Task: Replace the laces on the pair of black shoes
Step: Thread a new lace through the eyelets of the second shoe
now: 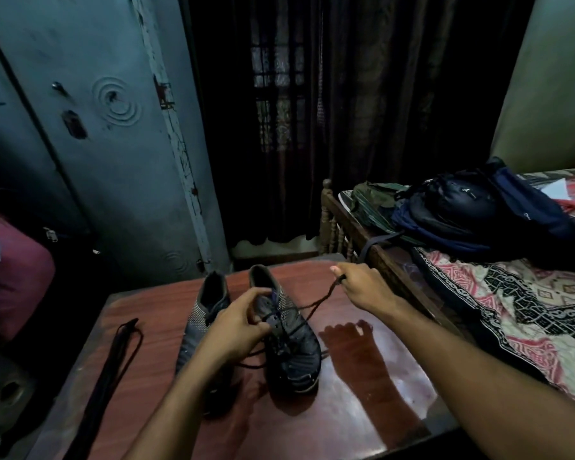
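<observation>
Right shoe (292, 346) partly laced; right hand (362, 287) pinching lace end (341, 278), left hand (239, 323) gripping tongue area. Left shoe (203, 313) unlaced; spare lace (120, 353) on surface (346, 410).

left hand (238, 322) steadies shoe (291, 340) | right hand (362, 287) grips lace (316, 302)

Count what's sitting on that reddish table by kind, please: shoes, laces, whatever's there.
Shoes: 2, the left shoe and the right shoe.
Laces: 2, the bundled lace lying loose and the threaded lace pulled by the right hand.
Total: 4.
</observation>
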`<state>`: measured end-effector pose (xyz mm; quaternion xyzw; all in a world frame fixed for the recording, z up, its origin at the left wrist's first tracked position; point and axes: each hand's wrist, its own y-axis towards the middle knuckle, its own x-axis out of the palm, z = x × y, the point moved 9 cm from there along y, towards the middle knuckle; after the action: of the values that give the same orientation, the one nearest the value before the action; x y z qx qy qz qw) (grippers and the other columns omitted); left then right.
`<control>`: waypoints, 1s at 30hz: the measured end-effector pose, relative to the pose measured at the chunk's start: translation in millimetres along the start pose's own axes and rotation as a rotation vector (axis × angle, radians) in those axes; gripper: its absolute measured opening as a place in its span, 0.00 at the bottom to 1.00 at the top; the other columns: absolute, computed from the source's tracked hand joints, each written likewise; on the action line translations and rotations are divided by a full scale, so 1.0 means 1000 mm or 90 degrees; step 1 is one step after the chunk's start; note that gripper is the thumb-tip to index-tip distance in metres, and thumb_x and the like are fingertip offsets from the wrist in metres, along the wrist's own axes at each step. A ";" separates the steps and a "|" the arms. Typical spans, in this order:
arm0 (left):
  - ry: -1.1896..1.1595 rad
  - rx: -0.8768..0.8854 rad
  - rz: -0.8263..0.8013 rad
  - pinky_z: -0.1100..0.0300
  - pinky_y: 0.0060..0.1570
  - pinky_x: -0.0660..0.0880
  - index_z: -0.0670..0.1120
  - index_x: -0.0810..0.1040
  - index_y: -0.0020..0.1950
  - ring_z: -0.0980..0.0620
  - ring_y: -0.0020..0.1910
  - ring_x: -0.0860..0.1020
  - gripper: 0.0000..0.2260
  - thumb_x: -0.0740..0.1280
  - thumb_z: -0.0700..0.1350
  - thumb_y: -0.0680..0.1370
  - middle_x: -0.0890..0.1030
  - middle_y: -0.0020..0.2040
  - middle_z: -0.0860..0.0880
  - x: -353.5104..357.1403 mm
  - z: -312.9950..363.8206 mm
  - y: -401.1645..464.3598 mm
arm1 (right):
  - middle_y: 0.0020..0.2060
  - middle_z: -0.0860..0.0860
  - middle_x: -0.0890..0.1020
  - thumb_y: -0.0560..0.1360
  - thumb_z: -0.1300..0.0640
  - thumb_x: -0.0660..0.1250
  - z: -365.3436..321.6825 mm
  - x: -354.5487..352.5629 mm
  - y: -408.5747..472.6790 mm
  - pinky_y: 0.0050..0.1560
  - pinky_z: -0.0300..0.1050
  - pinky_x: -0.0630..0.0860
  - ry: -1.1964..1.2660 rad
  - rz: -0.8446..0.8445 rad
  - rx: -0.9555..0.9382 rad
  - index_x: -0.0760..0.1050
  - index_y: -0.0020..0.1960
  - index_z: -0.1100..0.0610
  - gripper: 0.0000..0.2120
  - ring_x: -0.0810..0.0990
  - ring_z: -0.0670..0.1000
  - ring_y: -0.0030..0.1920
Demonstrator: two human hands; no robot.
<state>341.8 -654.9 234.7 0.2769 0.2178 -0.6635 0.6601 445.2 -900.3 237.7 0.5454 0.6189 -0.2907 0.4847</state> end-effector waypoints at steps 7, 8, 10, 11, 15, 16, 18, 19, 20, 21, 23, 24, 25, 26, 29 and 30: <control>-0.465 -0.157 -0.218 0.64 0.27 0.59 0.53 0.77 0.62 0.55 0.28 0.65 0.17 0.67 0.35 0.78 0.77 0.35 0.48 0.077 0.046 -0.009 | 0.49 0.57 0.82 0.86 0.45 0.52 -0.096 -0.012 -0.012 0.43 0.54 0.70 -0.069 0.040 -0.185 0.72 0.52 0.52 0.15 0.80 0.63 0.52; -0.466 -0.153 -0.239 0.64 0.27 0.58 0.49 0.80 0.55 0.56 0.28 0.64 0.10 0.67 0.36 0.78 0.78 0.33 0.50 0.083 0.052 -0.011 | 0.51 0.58 0.82 0.86 0.46 0.53 -0.105 -0.014 -0.014 0.42 0.53 0.66 -0.090 0.039 -0.198 0.73 0.54 0.54 0.15 0.79 0.63 0.53; -0.466 -0.147 -0.247 0.64 0.27 0.56 0.44 0.85 0.46 0.55 0.29 0.63 0.06 0.68 0.38 0.79 0.76 0.33 0.49 0.086 0.055 -0.012 | 0.51 0.59 0.83 0.86 0.47 0.54 -0.112 -0.019 -0.017 0.42 0.51 0.61 -0.120 0.040 -0.209 0.75 0.54 0.56 0.16 0.79 0.63 0.54; -0.464 -0.147 -0.242 0.63 0.28 0.56 0.44 0.86 0.44 0.55 0.29 0.62 0.08 0.68 0.39 0.79 0.74 0.34 0.46 0.083 0.052 -0.012 | 0.50 0.59 0.83 0.86 0.47 0.54 -0.108 -0.021 -0.016 0.43 0.51 0.63 -0.117 0.043 -0.211 0.75 0.53 0.56 0.16 0.79 0.63 0.53; -0.454 -0.138 -0.182 0.64 0.28 0.55 0.47 0.84 0.37 0.56 0.27 0.62 0.12 0.68 0.38 0.78 0.69 0.33 0.47 0.056 0.031 -0.009 | 0.47 0.57 0.83 0.85 0.45 0.55 -0.055 -0.017 -0.007 0.45 0.54 0.73 -0.087 0.003 -0.130 0.76 0.50 0.55 0.17 0.80 0.63 0.50; -0.471 -0.133 -0.162 0.63 0.30 0.54 0.48 0.83 0.34 0.57 0.27 0.62 0.15 0.67 0.37 0.79 0.69 0.31 0.50 0.048 0.026 -0.009 | 0.44 0.56 0.82 0.85 0.44 0.55 -0.042 -0.014 -0.007 0.44 0.54 0.74 -0.085 -0.013 -0.113 0.76 0.49 0.55 0.18 0.80 0.62 0.47; -0.524 -0.131 -0.121 0.62 0.32 0.54 0.48 0.83 0.32 0.58 0.28 0.63 0.18 0.66 0.36 0.80 0.70 0.30 0.53 0.034 0.017 -0.008 | 0.36 0.52 0.77 0.85 0.43 0.56 -0.028 -0.010 -0.009 0.41 0.55 0.74 -0.060 -0.032 -0.096 0.73 0.42 0.55 0.20 0.78 0.60 0.40; -0.552 -0.130 -0.108 0.64 0.29 0.55 0.48 0.82 0.33 0.58 0.28 0.63 0.17 0.66 0.36 0.79 0.70 0.30 0.53 0.028 0.014 -0.008 | 0.33 0.51 0.75 0.85 0.44 0.56 -0.023 -0.007 -0.010 0.39 0.56 0.74 -0.042 -0.039 -0.091 0.71 0.40 0.56 0.21 0.77 0.59 0.36; -0.570 -0.124 -0.106 0.66 0.26 0.55 0.47 0.82 0.34 0.59 0.27 0.62 0.13 0.68 0.36 0.78 0.71 0.31 0.53 0.023 0.012 -0.009 | 0.31 0.51 0.73 0.85 0.44 0.56 -0.021 -0.006 -0.010 0.38 0.56 0.74 -0.031 -0.038 -0.094 0.69 0.38 0.56 0.22 0.75 0.58 0.35; -0.573 -0.114 -0.114 0.67 0.25 0.55 0.47 0.81 0.36 0.59 0.27 0.62 0.09 0.70 0.38 0.75 0.70 0.31 0.53 0.020 0.012 -0.009 | 0.30 0.51 0.73 0.85 0.43 0.56 -0.018 -0.004 -0.011 0.38 0.56 0.74 -0.029 -0.039 -0.090 0.69 0.37 0.55 0.22 0.75 0.58 0.34; -0.547 -0.106 -0.142 0.67 0.25 0.55 0.48 0.79 0.37 0.58 0.28 0.60 0.04 0.71 0.41 0.71 0.68 0.31 0.53 0.020 0.011 -0.010 | 0.31 0.49 0.72 0.84 0.44 0.60 -0.014 0.000 -0.011 0.38 0.55 0.74 -0.043 -0.041 -0.082 0.66 0.36 0.52 0.20 0.75 0.57 0.36; -0.526 -0.109 -0.152 0.67 0.25 0.56 0.48 0.79 0.36 0.59 0.28 0.60 0.06 0.71 0.41 0.71 0.67 0.31 0.53 0.022 0.009 -0.010 | 0.32 0.48 0.72 0.82 0.45 0.64 -0.013 0.002 -0.011 0.37 0.53 0.72 -0.046 -0.049 -0.076 0.64 0.36 0.51 0.19 0.75 0.56 0.37; -0.502 -0.113 -0.158 0.67 0.25 0.56 0.49 0.79 0.35 0.59 0.28 0.60 0.08 0.72 0.40 0.73 0.67 0.31 0.53 0.023 0.006 -0.011 | 0.32 0.47 0.71 0.80 0.45 0.67 -0.013 0.004 -0.011 0.37 0.52 0.70 -0.042 -0.062 -0.073 0.64 0.37 0.50 0.18 0.74 0.55 0.37; -0.475 -0.117 -0.156 0.68 0.25 0.56 0.48 0.80 0.36 0.59 0.27 0.61 0.09 0.72 0.39 0.76 0.68 0.31 0.53 0.024 0.003 -0.010 | 0.33 0.46 0.71 0.78 0.46 0.70 -0.012 0.006 -0.010 0.37 0.50 0.68 -0.027 -0.078 -0.073 0.65 0.39 0.50 0.17 0.72 0.53 0.37; -0.365 -0.113 -0.089 0.67 0.24 0.58 0.44 0.85 0.44 0.57 0.27 0.62 0.08 0.68 0.37 0.79 0.73 0.32 0.51 0.011 -0.006 -0.004 | 0.36 0.48 0.73 0.74 0.55 0.71 -0.005 0.005 -0.002 0.36 0.49 0.66 0.071 -0.097 -0.046 0.67 0.48 0.51 0.12 0.73 0.52 0.37; -0.324 -0.112 -0.050 0.66 0.24 0.58 0.44 0.86 0.46 0.57 0.26 0.63 0.08 0.68 0.35 0.79 0.74 0.30 0.51 0.005 -0.008 -0.002 | 0.38 0.50 0.74 0.74 0.58 0.70 0.000 -0.002 0.004 0.36 0.49 0.67 0.110 -0.071 -0.021 0.67 0.50 0.52 0.12 0.73 0.53 0.37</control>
<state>341.1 -652.7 225.3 0.0341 0.1119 -0.7154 0.6889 448.4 -900.0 240.0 0.5248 0.6929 -0.2587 0.4215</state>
